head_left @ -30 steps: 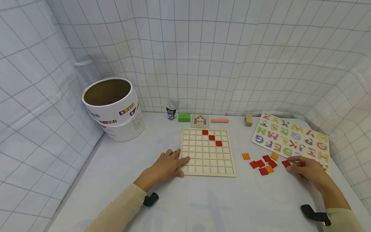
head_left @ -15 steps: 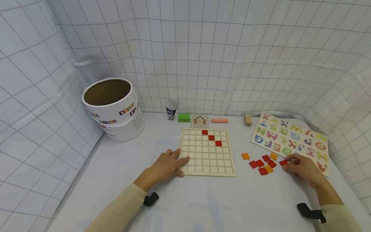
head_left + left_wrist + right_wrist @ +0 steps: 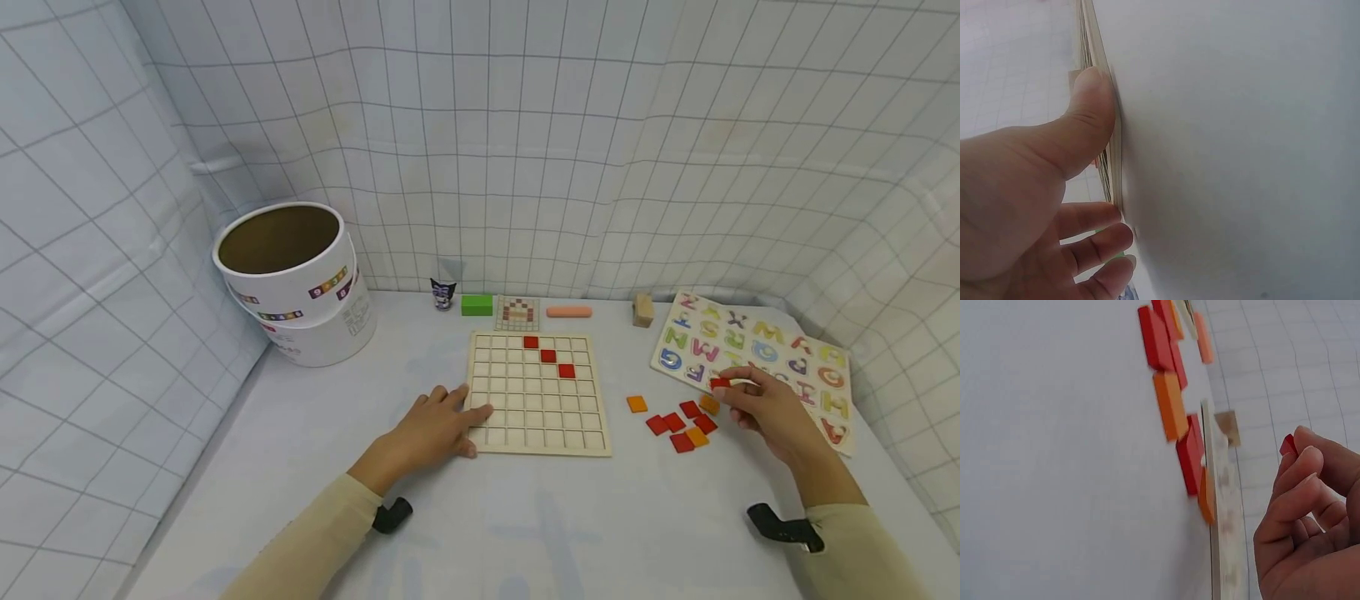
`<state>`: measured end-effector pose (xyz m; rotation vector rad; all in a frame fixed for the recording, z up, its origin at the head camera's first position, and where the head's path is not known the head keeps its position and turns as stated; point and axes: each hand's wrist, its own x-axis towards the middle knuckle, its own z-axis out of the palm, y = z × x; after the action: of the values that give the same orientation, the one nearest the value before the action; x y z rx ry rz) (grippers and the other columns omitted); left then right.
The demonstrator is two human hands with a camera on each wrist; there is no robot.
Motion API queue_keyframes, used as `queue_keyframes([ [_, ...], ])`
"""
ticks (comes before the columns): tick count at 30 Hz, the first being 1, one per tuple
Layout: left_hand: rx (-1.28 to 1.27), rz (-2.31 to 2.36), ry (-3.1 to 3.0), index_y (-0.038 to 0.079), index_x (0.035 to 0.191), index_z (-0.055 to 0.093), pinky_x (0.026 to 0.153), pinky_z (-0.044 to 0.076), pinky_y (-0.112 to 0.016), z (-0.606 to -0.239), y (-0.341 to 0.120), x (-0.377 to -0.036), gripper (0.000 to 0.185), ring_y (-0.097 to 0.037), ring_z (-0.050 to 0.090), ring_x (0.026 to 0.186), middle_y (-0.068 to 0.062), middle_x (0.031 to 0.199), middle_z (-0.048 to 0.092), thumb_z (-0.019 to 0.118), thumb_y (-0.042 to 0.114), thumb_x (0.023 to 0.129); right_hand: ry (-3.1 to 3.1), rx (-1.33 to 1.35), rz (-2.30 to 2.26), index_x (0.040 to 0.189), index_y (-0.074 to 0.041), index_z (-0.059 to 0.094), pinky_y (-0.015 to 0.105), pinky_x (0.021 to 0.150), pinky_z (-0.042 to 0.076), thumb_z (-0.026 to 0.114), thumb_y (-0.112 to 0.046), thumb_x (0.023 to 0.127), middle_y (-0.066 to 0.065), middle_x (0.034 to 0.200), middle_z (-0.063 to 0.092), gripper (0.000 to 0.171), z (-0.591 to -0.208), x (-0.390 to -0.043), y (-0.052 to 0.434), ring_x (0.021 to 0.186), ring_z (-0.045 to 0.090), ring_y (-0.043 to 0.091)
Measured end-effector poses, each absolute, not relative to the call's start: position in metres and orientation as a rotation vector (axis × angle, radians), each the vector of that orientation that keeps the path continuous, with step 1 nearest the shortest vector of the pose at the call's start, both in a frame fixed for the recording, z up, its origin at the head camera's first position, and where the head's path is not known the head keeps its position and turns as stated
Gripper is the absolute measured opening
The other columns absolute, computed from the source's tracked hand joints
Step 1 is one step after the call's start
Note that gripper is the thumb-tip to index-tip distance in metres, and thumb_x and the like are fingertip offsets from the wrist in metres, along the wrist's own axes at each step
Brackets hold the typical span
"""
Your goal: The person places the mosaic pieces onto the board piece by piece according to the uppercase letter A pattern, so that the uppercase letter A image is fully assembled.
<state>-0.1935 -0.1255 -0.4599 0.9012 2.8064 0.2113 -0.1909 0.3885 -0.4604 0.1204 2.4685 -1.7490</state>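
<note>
On the right side of the bench (image 3: pixel 300 467), the right hand (image 3: pixel 768 412) is raised above the surface and pinches a red tile (image 3: pixel 720 383) between thumb and fingertips. The remaining fingers (image 3: pixel 1291 487) are curled loosely inward; in the right wrist view only a corner of the tile (image 3: pixel 1288 445) shows above them, the rest being hidden by the hand. The tile is held over the near edge of the alphabet board (image 3: pixel 757 354), just beyond the loose tiles (image 3: pixel 678 421), a small cluster of red and orange squares lying flat on the bench between the two boards. One orange tile (image 3: pixel 637 404) lies slightly apart from the cluster, toward the grid board (image 3: pixel 536 392).

At the left edge of the grid board, the left hand (image 3: pixel 431 429) rests palm down, fingers straight and slightly spread. The thumb and forefinger touch the board's left rim. The left wrist view shows the thumb (image 3: pixel 1088 119) pressed against the thin edge of the board (image 3: pixel 1100 125); the board surface itself is seen only edge-on there and its cells cannot be made out.

Three red tiles (image 3: pixel 548 356) sit in the grid in a diagonal row, upper middle area.

Both forearms are cut off by the lower frame edge. The letters nearest the right hand are partly covered by it.
</note>
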Motion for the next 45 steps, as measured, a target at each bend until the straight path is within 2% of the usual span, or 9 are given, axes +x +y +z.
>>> queue_keyframes([
  [5,0.898,0.218,2.807,0.03,0.154,0.048,0.105,0.039,-0.058,-0.46,-0.125,-0.194,0.069,-0.039,0.044,0.134,-0.02,0.16,0.038,0.069,0.048,0.09,2.291,0.08,-1.948,0.135,-0.008,0.051,0.023,0.058,0.049,0.07,-0.025,0.098,0.002,0.087,0.062,0.045,-0.45,-0.215,0.335,0.065,0.057,0.016],
  [10,0.89,0.208,2.811,0.031,0.154,0.048,0.104,0.04,-0.058,-0.46,-0.125,-0.194,0.069,-0.039,0.044,0.134,-0.02,0.16,0.038,0.07,0.048,0.09,2.25,0.033,-1.862,0.14,-0.005,0.046,0.024,0.06,0.047,0.07,-0.025,0.098,0.002,0.092,0.064,0.052,-0.455,-0.236,0.278,0.069,0.058,0.013],
  [16,0.875,0.212,2.806,0.031,0.153,0.048,0.105,0.039,-0.057,-0.46,-0.124,-0.193,0.069,-0.039,0.044,0.134,-0.02,0.16,0.037,0.07,0.048,0.09,2.311,-0.042,-1.579,0.13,-0.004,0.055,0.027,0.057,0.044,0.07,-0.016,0.097,0.009,0.086,0.064,0.039,-0.466,-0.248,0.229,0.067,0.056,0.017],
  [23,0.862,0.208,2.8,0.03,0.154,0.048,0.106,0.038,-0.057,-0.457,-0.123,-0.192,0.07,-0.04,0.043,0.135,-0.02,0.16,0.037,0.071,0.047,0.09,2.53,-0.155,-1.281,0.118,-0.006,0.064,0.03,0.055,0.046,0.073,-0.013,0.093,0.008,0.084,0.06,0.028,-0.469,-0.251,0.203,0.057,0.053,0.018],
  [27,0.869,0.209,2.806,0.029,0.153,0.049,0.104,0.039,-0.056,-0.457,-0.123,-0.192,0.069,-0.04,0.044,0.133,-0.02,0.16,0.037,0.071,0.047,0.09,2.552,-0.141,-1.25,0.117,-0.008,0.064,0.031,0.055,0.045,0.072,-0.012,0.093,0.008,0.083,0.059,0.026,-0.47,-0.251,0.2,0.055,0.052,0.018],
  [32,0.88,0.21,2.811,0.03,0.153,0.049,0.103,0.04,-0.057,-0.46,-0.124,-0.193,0.069,-0.04,0.044,0.133,-0.02,0.16,0.038,0.07,0.047,0.09,2.561,-0.175,-1.283,0.126,-0.007,0.062,0.03,0.053,0.044,0.07,-0.015,0.095,0.01,0.089,0.059,0.033,-0.461,-0.25,0.212,0.059,0.053,0.019],
  [38,0.9,0.207,2.812,0.03,0.154,0.048,0.102,0.041,-0.057,-0.46,-0.124,-0.193,0.07,-0.039,0.045,0.132,-0.021,0.16,0.038,0.069,0.048,0.089,2.596,-0.127,-1.428,0.136,-0.003,0.057,0.033,0.056,0.048,0.066,-0.023,0.101,0.015,0.101,0.057,0.042,-0.439,-0.24,0.266,0.069,0.056,0.026],
  [45,0.895,0.209,2.807,0.029,0.153,0.049,0.102,0.041,-0.056,-0.458,-0.125,-0.192,0.07,-0.039,0.045,0.132,-0.021,0.16,0.038,0.07,0.048,0.089,2.558,0.01,-1.38,0.142,-0.005,0.052,0.032,0.065,0.051,0.066,-0.026,0.101,0.015,0.112,0.053,0.048,-0.443,-0.217,0.32,0.08,0.058,0.027],
])
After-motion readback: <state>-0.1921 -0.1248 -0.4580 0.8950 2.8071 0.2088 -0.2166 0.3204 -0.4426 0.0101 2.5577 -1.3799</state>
